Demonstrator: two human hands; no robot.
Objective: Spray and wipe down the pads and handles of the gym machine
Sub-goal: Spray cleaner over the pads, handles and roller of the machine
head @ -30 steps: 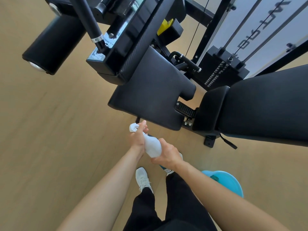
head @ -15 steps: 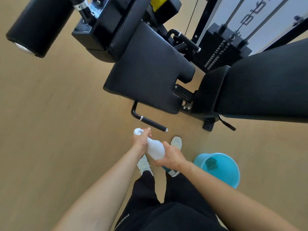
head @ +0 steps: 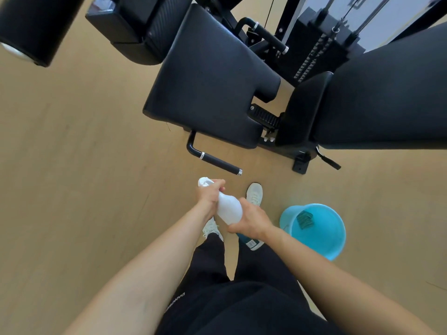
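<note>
Spray bottle (head: pixel 229 209) gripped: left hand (head: pixel 209 195), right hand (head: pixel 254 221); bucket (head: pixel 332 247) holds green cloth (head: pixel 305 218)

The person wears loose black trousers (head: pixel 244 308) of a matte fabric, which cover both legs down to the ankles. A short line of white capital letters (head: pixel 175 302) is printed on the left thigh; it seems to begin "DANC", and the rest is lost in a fold. On the feet are pale, off-white lace-up trainers with matching laces: the right trainer (head: pixel 254 193) shows its rounded toe and laced upper, while only part of the left trainer (head: pixel 211 228) is visible. The left forearm (head: pixel 145 267) and right forearm (head: pixel 338 274) are bare, and the left hand (head: pixel 209 197) and right hand (head: pixel 254 221) are ungloved.
</note>
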